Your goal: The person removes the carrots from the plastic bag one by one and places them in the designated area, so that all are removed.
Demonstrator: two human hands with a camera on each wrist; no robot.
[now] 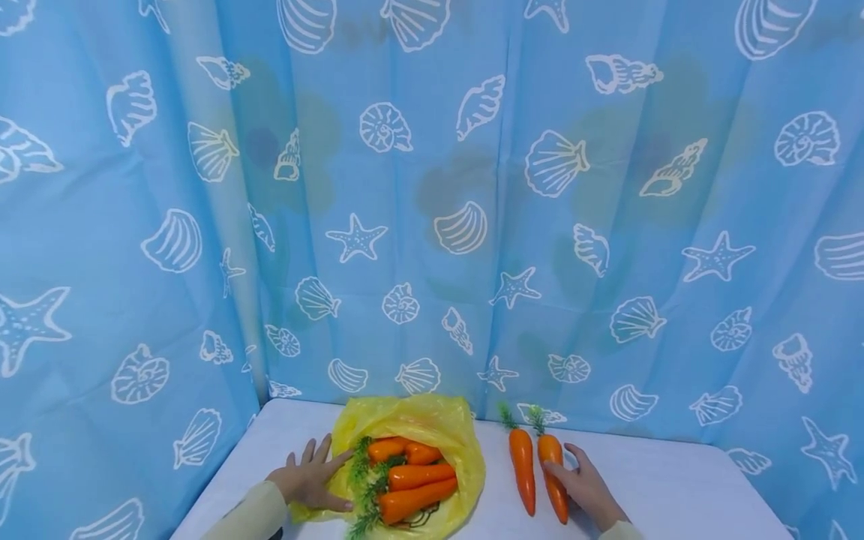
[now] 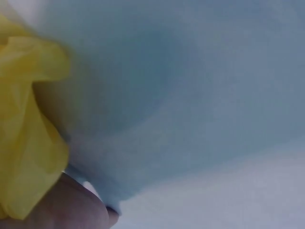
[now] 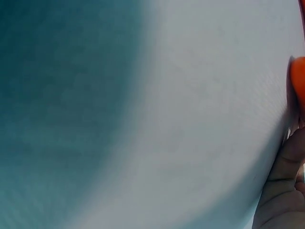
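In the head view, my left hand [image 1: 309,477] lies with spread fingers over the left edge of a yellow plastic bag [image 1: 466,427], fingertips by the carrot leaves. Several orange carrots [image 1: 421,501] with green tops sit in the bag's open mouth. My right hand [image 1: 589,487] grips a carrot [image 1: 552,450] on the table, its thumb across the body and fingers along the right side. Just left of it lies another carrot [image 1: 521,469], leaves pointing away. The left wrist view has yellow bag folds [image 2: 28,143] by a finger; the right wrist view catches a carrot edge [image 3: 299,78].
A white table [image 1: 661,480] carries the bag and the loose carrots. Behind and at the left hangs a blue curtain [image 1: 432,180] with white shell and starfish prints, reaching the table's back edge.
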